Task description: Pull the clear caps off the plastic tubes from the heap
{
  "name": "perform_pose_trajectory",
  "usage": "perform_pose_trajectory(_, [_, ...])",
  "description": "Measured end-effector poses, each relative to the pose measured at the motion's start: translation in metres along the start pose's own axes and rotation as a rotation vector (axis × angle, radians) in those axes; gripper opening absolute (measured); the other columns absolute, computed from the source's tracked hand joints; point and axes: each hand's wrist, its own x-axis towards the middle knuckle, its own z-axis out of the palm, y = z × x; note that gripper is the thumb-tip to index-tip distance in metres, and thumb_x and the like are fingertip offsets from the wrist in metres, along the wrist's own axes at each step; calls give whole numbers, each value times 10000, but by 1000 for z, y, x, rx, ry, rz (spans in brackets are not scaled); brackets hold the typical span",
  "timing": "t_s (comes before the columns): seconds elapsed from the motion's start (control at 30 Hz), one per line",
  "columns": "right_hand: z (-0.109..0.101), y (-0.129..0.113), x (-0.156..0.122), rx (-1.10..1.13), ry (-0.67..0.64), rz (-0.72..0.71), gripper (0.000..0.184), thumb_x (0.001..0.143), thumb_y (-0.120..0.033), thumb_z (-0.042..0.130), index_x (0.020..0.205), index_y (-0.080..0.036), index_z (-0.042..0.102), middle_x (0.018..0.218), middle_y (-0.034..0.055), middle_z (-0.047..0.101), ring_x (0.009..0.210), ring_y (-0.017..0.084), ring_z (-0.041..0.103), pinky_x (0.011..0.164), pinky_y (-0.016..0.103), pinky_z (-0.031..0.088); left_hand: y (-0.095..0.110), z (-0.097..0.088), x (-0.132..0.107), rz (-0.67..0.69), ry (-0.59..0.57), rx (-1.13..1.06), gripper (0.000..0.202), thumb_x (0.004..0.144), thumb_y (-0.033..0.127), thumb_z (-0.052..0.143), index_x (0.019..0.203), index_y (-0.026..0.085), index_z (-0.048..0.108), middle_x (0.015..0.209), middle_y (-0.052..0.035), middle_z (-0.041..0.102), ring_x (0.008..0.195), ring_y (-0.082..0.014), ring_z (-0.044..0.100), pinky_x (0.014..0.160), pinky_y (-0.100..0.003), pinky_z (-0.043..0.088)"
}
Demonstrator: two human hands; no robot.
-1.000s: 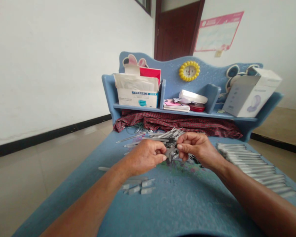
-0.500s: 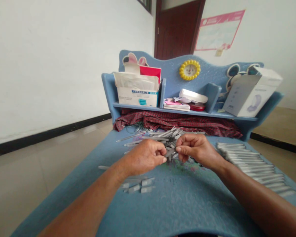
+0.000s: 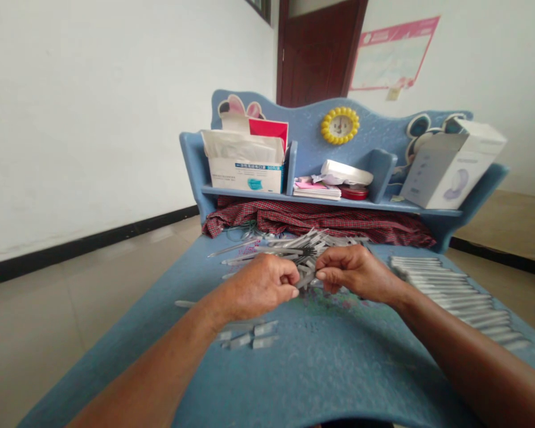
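Note:
My left hand and my right hand meet over the middle of a blue desk, both pinched on one small grey strip between them. Just behind the hands lies a loose pile of grey strips. A neat row of the same strips lies along the desk's right side. A few short grey pieces lie under my left forearm.
The desk's blue shelf carries a box of masks, a stack of papers, a yellow clock and a white carton. A red checked cloth lies below the shelf. Tiled floor lies to the left.
Both hands have stayed together on the grey strip, shifting slightly toward the pile. The view has tilted a little.

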Motion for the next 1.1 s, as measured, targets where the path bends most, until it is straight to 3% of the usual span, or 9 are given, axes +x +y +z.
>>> perform_pose_trajectory(0.33, [0, 0, 0, -194, -69, 10, 491, 852, -547, 433, 554, -161, 492, 459, -18, 506, 399, 72, 445, 417, 194, 346, 0, 3, 1, -10, -24, 15, 47, 700, 177, 523, 665, 157, 547, 559, 62, 410, 536, -83, 390, 506, -203, 252])
perform_pose_trajectory(0.53, [-4, 0, 0, -85, -85, 15, 358, 771, -506, 591, 811, -150, 602, 573, -23, 554, 485, 84, 495, 468, 193, 397, -2, 3, 0, -6, -17, 5, 62, 704, 186, 517, 685, 157, 569, 563, 58, 414, 537, -87, 393, 512, -202, 266])
perform_pose_trajectory(0.73, [-5, 1, 0, -227, -94, -31, 468, 820, -533, 503, 568, -143, 563, 484, -16, 512, 441, 75, 459, 438, 188, 350, 1, 2, 0, -6, -23, 13, 48, 695, 171, 516, 656, 161, 543, 549, 61, 402, 530, -88, 389, 504, -209, 247])
perform_pose_trajectory(0.9, [-7, -1, -1, -110, -104, 8, 354, 772, -502, 589, 776, -148, 605, 551, -28, 538, 477, 79, 475, 457, 187, 378, 2, 2, 0, -9, -30, 20, 50, 696, 166, 511, 663, 160, 547, 561, 59, 416, 542, -89, 401, 521, -209, 262])
perform_pose_trajectory(1.03, [-6, 0, -1, -184, -133, -1, 444, 829, -516, 497, 593, -143, 552, 490, -20, 504, 441, 70, 449, 438, 185, 356, 1, 3, 0, -12, -31, 25, 55, 698, 179, 511, 654, 163, 539, 555, 62, 401, 531, -88, 385, 513, -213, 249])
perform_pose_trajectory(1.1, [-6, 0, 0, -168, -134, 16, 423, 823, -520, 504, 637, -146, 567, 498, -23, 509, 438, 71, 454, 428, 183, 355, 0, 3, 0, -9, -25, 20, 53, 697, 179, 510, 656, 163, 540, 559, 61, 404, 534, -89, 387, 515, -212, 253])
